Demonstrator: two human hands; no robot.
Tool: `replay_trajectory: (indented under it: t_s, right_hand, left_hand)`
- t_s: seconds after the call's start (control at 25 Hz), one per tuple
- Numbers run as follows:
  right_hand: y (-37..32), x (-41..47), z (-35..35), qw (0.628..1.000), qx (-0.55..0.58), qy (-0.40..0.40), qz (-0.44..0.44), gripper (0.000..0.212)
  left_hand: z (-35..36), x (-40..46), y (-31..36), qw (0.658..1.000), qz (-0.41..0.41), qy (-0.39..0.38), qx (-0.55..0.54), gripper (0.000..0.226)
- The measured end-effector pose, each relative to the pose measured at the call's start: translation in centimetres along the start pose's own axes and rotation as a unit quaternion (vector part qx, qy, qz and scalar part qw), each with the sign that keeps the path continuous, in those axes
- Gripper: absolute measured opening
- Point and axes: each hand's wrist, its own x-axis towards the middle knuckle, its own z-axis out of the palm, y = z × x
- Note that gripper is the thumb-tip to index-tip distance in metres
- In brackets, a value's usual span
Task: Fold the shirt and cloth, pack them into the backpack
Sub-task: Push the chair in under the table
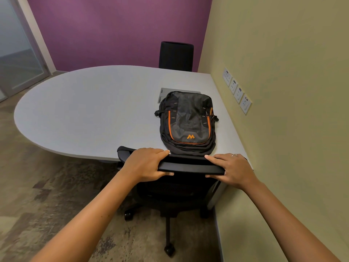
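Note:
A black and grey backpack [188, 121] with orange trim lies flat and closed on the white table [90, 112], near the right wall. A black office chair [181, 188] stands against the table's near edge, just in front of the backpack. My left hand [146, 163] grips the top of the chair's backrest on its left side, thumb under the rim. My right hand [231, 170] grips the same backrest top on its right side. No shirt or cloth is in view.
A grey cable box lid [164, 92] is set in the table behind the backpack. A second black chair [176, 55] stands at the far side. Wall sockets [237, 90] line the right wall. Carpet floor [47, 186] lies to the left.

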Motion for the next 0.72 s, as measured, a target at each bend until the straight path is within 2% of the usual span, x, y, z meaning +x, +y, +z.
replay_trajectory:
  t_s: [0.72]
  right_hand:
    - [1.8,2.0,0.7,1.0,0.006,0.011,-0.005,0.075]
  left_hand:
    - [0.5,2.4,-1.1,1.0,-0.004,0.002,-0.012,0.1]
